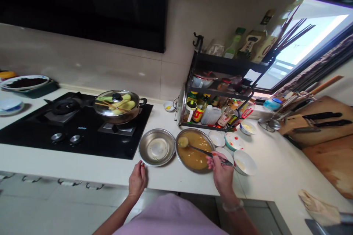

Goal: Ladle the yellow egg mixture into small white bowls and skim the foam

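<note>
My right hand (222, 172) is wrapped round the dark handle of a ladle (204, 151). The ladle's bowl end lies in brownish liquid with pale bits floating on it, inside a steel basin (178, 156). Left of it, touching or nearly so, stands a second steel basin (158, 146) with a little green scrap at its bottom. My left hand (137, 180), fingers curled, pinches the near left rim of this second basin. Several small bowls, among them a white bowl (245, 163), stand close to the right of the liquid.
On the black gas hob (91, 143) sits a lidded pan (117, 108) with green-yellow pieces and chopsticks visible through the glass. A black rack (226, 91) of bottles and jars stands behind the basins. Knives (328, 119) and cutting boards (331, 161) are at the right.
</note>
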The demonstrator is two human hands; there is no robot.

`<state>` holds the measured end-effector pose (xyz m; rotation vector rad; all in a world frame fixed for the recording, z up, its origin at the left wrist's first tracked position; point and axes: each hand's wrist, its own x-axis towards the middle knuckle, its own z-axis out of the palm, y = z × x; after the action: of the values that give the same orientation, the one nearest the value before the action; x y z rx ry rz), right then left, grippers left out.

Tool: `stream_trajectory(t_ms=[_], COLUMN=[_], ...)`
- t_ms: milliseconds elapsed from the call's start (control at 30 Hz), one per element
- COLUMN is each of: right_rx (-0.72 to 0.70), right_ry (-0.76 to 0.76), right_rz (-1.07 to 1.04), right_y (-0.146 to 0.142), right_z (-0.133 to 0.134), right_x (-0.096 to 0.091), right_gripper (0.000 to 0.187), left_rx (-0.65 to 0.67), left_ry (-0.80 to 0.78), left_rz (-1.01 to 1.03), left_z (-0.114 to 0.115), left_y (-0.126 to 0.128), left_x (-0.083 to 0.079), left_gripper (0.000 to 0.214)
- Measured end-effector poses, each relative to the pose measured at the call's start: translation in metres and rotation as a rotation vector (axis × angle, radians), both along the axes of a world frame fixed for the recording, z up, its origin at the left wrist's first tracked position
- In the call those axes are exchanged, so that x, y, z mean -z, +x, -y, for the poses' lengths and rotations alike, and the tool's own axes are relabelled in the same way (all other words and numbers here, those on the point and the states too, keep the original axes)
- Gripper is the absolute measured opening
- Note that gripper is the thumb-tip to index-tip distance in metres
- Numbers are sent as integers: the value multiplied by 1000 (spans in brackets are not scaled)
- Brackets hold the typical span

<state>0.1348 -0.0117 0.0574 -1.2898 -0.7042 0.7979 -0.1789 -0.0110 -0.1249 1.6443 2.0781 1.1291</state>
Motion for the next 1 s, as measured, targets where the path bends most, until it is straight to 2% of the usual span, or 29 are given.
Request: stream_trajectory(t_ms=[133,333,467,567,633,700,833,1000], right_rx=[-77,-211,-285,-432,-490,-452,-266,-219], right_ry=[9,24,78,152,206,240,264,165], right_rz=[-2,104,277,472,570,628,663,565], right_y=[-25,-60,-69,-65,-57,-46,-18,8], right_z=[-5,-8,2,15,22,26,29,33], right_x=[3,26,37,37,34,30,23,32], right_gripper=[42,38,30,21,22,22,19,19], left_rx=[6,10,29,38,29,3,-57,-99], left_ry=[16,20,13,2,-8,-15,-49,-102], left_rz=[29,60,47,40,39,39,29,12], left_z=[0,1,2,2,2,1,-1,-2], left_y=[1,2,1,0,0,0,1,2], left_x=[-2,-1,0,1,0,-1,-4,-8], left_gripper=[31,32,33,34,34,33,34,35])
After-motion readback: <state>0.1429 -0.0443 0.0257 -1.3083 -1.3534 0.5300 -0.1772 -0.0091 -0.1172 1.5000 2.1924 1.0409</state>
